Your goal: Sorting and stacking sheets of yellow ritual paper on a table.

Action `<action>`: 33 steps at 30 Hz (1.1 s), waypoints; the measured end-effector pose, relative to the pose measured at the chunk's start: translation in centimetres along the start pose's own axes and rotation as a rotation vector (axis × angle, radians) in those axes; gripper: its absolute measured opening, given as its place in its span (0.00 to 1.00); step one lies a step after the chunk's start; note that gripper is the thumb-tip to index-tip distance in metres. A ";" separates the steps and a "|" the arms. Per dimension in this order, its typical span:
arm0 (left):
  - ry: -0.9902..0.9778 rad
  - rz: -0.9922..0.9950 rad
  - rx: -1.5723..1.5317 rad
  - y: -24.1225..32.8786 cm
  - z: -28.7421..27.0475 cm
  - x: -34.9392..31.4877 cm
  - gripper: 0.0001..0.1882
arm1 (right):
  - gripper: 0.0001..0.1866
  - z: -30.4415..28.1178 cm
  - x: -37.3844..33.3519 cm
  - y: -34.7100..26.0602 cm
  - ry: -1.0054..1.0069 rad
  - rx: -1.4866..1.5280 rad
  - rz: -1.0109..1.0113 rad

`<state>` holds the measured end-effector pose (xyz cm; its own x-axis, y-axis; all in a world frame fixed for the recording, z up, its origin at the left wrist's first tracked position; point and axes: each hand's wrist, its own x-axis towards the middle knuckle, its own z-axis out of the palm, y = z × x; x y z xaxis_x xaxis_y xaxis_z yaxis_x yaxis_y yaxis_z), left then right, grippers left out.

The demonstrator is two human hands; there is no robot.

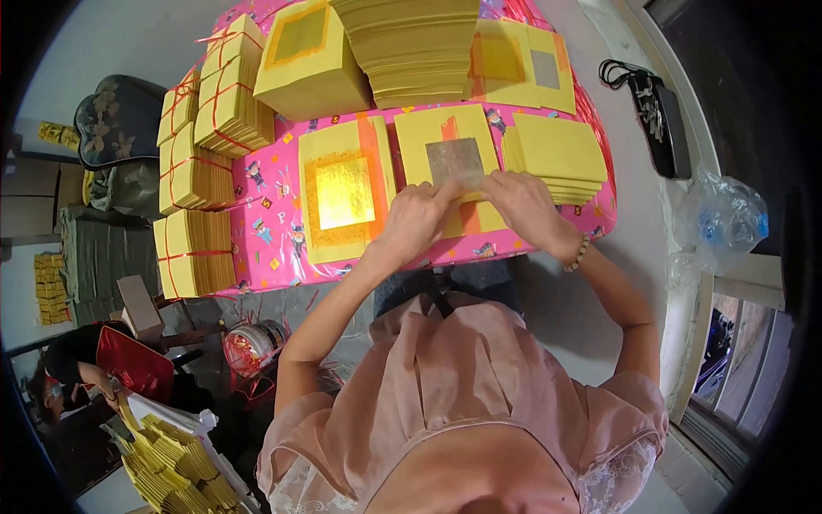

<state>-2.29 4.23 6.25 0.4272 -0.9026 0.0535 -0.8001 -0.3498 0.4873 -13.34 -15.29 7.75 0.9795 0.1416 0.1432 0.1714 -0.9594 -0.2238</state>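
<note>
1. Silver-foil sheet [454, 163] lies on the middle yellow stack [445, 137] on our tabletop [274, 188].
2. Our left hand [417, 218] and right hand [522, 204] pinch its lower edge.
3. Next, we judge, comes a clean lift.

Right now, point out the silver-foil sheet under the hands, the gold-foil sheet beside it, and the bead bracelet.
silver-foil sheet [454, 160], head view, middle of the silver square.
gold-foil sheet [344, 193], head view, centre of the gold square.
bead bracelet [580, 254], head view, beads on the right wrist.

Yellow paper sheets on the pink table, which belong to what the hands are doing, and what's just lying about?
In hand: left hand, right hand, silver-foil sheet, gold-foil sheet.
Lying about: tied bundles, black bag, plastic bag.
</note>
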 end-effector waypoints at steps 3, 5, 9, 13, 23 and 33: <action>0.494 0.229 0.081 0.5 -0.9 0.8 0.24 | 0.07 -1.7 3.0 1.2 0.052 0.034 0.035; 0.504 0.247 0.100 0.1 -0.4 0.8 0.27 | 0.07 -2.3 5.6 2.6 0.104 0.093 0.069; 0.361 0.206 0.116 -0.6 0.9 2.1 0.30 | 0.08 -0.6 9.8 6.4 0.091 0.145 0.154; 0.207 0.107 0.270 -1.9 2.2 3.7 0.45 | 0.09 1.1 12.6 8.0 -0.011 0.141 0.232; 0.169 0.056 0.191 -3.9 4.5 4.5 0.46 | 0.08 5.0 15.3 8.2 -0.060 -0.139 -0.020; 0.142 0.062 0.185 -4.9 4.7 4.9 0.44 | 0.13 5.7 16.3 8.1 -0.225 0.029 0.042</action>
<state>1.74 0.31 0.04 0.4192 -0.8839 0.2072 -0.8846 -0.3463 0.3123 4.60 -19.41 2.78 0.9841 0.1561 -0.0847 0.1303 -0.9585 -0.2535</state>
